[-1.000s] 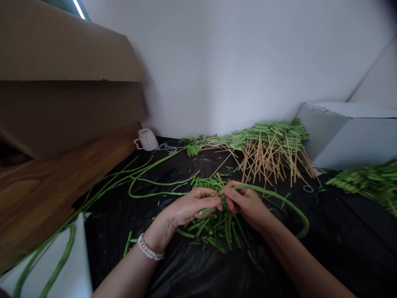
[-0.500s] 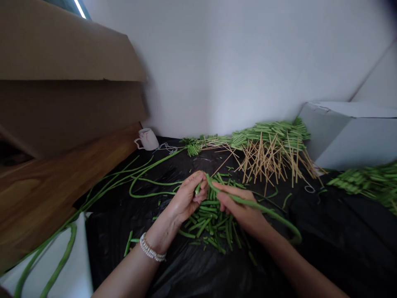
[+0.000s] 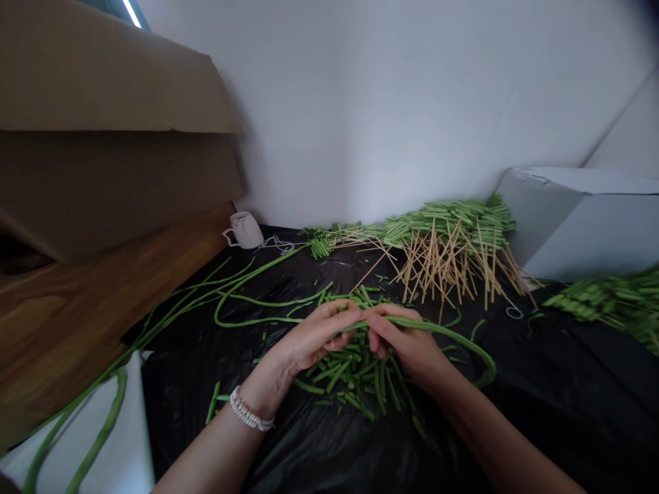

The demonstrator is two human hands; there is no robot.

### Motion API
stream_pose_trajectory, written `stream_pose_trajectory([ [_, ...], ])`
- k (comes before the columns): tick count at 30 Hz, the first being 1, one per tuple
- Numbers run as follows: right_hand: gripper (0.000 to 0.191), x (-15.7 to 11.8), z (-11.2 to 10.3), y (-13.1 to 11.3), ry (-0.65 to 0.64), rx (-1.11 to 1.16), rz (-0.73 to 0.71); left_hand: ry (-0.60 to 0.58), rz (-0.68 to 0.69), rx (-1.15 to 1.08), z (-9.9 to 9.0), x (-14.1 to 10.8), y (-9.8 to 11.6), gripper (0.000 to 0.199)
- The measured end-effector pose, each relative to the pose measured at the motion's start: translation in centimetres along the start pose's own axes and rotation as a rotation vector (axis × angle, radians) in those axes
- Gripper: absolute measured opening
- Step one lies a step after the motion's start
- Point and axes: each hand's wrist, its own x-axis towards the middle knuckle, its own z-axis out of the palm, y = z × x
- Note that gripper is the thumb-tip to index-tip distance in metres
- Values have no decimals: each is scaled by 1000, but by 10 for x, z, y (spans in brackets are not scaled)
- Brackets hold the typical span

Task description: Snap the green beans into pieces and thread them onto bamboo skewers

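Note:
A yardlong bean [image 3: 463, 339] arches from my fingers out to the right and curls down past my wrist. My left hand [image 3: 311, 336], closed, pinches the bean's near end between thumb and fingers. Right beside it, fingertips almost touching, my right hand [image 3: 409, 343] is closed on the same bean. Below both hands lies a loose pile of short bean pieces [image 3: 355, 384] on black plastic sheeting [image 3: 309, 446]. My fingers hide the very tip of the bean and part of the pile.
Bean pieces on skewers [image 3: 447, 219] are heaped against the wall, bare sticks toward me. Another green heap [image 3: 612, 302] lies right, by a white box [image 3: 581, 213]. Long whole beans [image 3: 180, 305] stretch along the left. A mug [image 3: 246, 230] and a cardboard box [image 3: 118, 137] stand behind.
My hands have come together and slightly lower. My right hand has slid up to my left along the bean. The short piece seen in my left hand no longer shows there.

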Motion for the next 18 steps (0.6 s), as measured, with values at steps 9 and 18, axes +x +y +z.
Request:
stream_pose_trajectory([
  [9, 25, 8, -9, -3, 176, 469, 35, -99, -30, -2, 0, -7, 5, 22],
  [18, 24, 9, -9, -3, 202, 278, -11, -56, -1, 36, 0, -5, 3, 27],
])
